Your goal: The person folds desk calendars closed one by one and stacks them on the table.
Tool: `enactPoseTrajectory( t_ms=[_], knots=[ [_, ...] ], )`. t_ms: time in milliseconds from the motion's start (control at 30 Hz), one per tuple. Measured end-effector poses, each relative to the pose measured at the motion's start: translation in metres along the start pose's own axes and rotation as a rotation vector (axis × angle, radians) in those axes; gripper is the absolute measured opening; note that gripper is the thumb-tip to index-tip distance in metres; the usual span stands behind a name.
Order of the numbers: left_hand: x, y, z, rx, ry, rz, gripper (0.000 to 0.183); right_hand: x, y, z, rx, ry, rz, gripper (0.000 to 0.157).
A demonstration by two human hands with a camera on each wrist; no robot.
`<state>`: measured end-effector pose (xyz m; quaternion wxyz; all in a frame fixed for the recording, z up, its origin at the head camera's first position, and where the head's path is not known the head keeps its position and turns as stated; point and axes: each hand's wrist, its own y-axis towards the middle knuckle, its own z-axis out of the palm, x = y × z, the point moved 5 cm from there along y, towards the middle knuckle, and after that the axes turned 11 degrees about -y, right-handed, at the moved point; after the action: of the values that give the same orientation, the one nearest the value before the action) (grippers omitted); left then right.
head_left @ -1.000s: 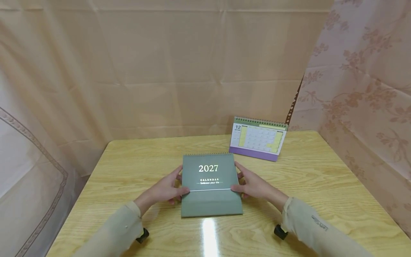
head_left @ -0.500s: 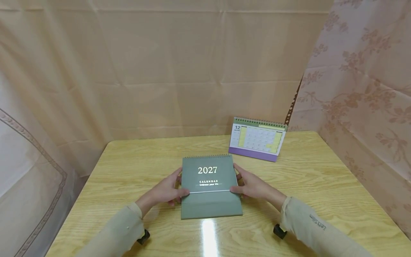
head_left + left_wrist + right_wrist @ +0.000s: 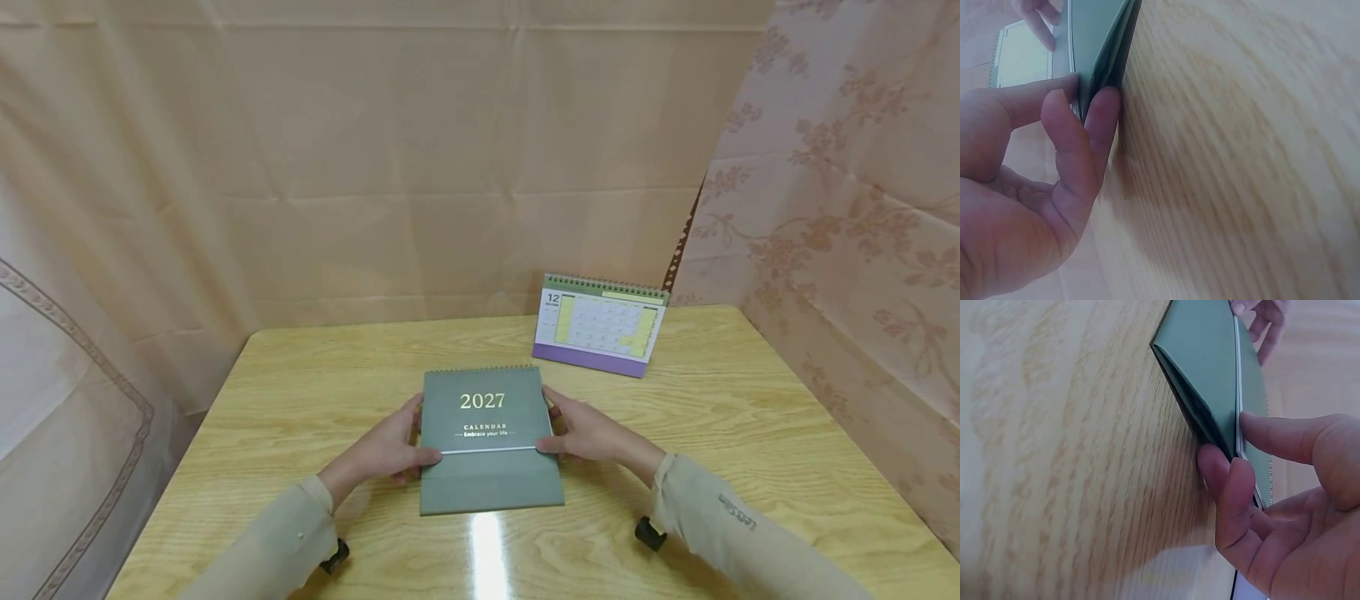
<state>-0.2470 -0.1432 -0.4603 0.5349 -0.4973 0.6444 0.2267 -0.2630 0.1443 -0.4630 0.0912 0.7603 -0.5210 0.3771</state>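
Note:
A grey-green desk calendar (image 3: 491, 481) marked 2027 in gold stands tilted back at the middle of the wooden table, its spiral binding along the top. My left hand (image 3: 390, 443) grips its left side, thumb on the front cover near the white page edge. On the opposite side my right hand (image 3: 588, 429) holds it the same way, thumb in front and fingers at the edge. In the left wrist view, fingertips (image 3: 1105, 106) reach the calendar's folded base close over the table. The right wrist view shows the thumb (image 3: 1272, 432) on the cover. The calendar's back is hidden.
A second desk calendar (image 3: 600, 325), white with a purple base and showing 12, stands behind to the right. The wooden table (image 3: 300, 367) has a bright reflection at its front. Beige curtain (image 3: 375, 167) hangs behind it, and flowered cloth (image 3: 862, 208) on the right.
The green calendar and both hands have shifted slightly toward the person. The grip looks the same. The second calendar hardly differs, apart from a small shift of the whole view.

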Motion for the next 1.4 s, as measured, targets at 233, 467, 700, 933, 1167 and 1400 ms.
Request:
enactPoseTrajectory(
  t_ms=[233, 467, 700, 933, 1167, 1400],
  knots=[
    [0.002, 0.0014, 0.0005, 0.024, 0.019, 0.029, 0.09, 0.0006, 0.0016, 0.0003, 0.008, -0.009, 0.008, 0.097],
    [0.0022, 0.0028, 0.0008, 0.025, 0.02, 0.035, 0.087, 0.0029, 0.0027, 0.0, 0.011, -0.017, -0.005, 0.097],
    [0.0015, 0.0043, 0.001, 0.017, 0.014, 0.029, 0.086, 0.0036, 0.0048, 0.0007, 0.023, -0.037, -0.03, 0.097],
    [0.0, 0.0044, 0.0016, 0.03, 0.024, 0.034, 0.084, 0.0076, 0.0067, 0.0015, 0.038, -0.045, -0.066, 0.093],
    [0.0002, 0.0045, 0.0009, 0.031, 0.026, 0.026, 0.082, 0.0068, 0.008, 0.0028, 0.03, -0.061, -0.059, 0.091],
    [-0.0002, 0.0058, 0.0006, 0.044, 0.032, 0.041, 0.08, 0.0073, 0.0076, 0.0019, 0.011, -0.108, -0.055, 0.089]
  ],
)
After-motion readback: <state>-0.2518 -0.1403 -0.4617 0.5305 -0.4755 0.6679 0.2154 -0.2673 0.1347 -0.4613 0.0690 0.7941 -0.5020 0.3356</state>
